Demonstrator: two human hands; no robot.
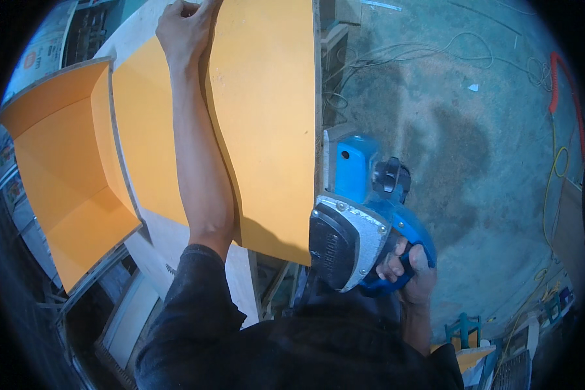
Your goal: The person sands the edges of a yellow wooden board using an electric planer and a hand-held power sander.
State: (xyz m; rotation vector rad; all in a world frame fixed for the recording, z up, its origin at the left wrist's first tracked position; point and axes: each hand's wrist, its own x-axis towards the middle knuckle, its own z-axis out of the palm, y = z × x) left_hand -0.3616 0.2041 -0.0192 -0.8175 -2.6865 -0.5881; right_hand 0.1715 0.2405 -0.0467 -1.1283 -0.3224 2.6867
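Starting at my left, an open orange-faced cabinet section [65, 188] stands off to the side, its pale plywood edge showing, and just beside it runs the curved orange panel [266, 123] that I am working on. My left hand [185, 29] reaches far up along that panel, fingers curled over its top edge, a closed grip that steadies the board. The panel stands on edge, with its right-hand edge [318, 97] running straight down toward me, and that edge is where the tool sits. My right hand [409, 263] has its grip wrapped tight round the rear handle of the blue electric planer [361, 221], whose grey metal side plate faces me and whose black front knob [391, 174] points away. The planer's sole seems pressed against the panel's edge low down, near my body; I cannot see the contact itself because the tool body covers it. I judge that I am trimming this edge, with the pass at its near end. The next move calls for an even push along the edge away from me, the sole held flat so it does not rock and gouge, and my left hand holding firm so the panel does not flex. Further right lies the dusty concrete floor [455, 130], strewn with sawdust, pale cables [396, 55] and a yellow cord [556, 162] that I should keep clear of the tool.
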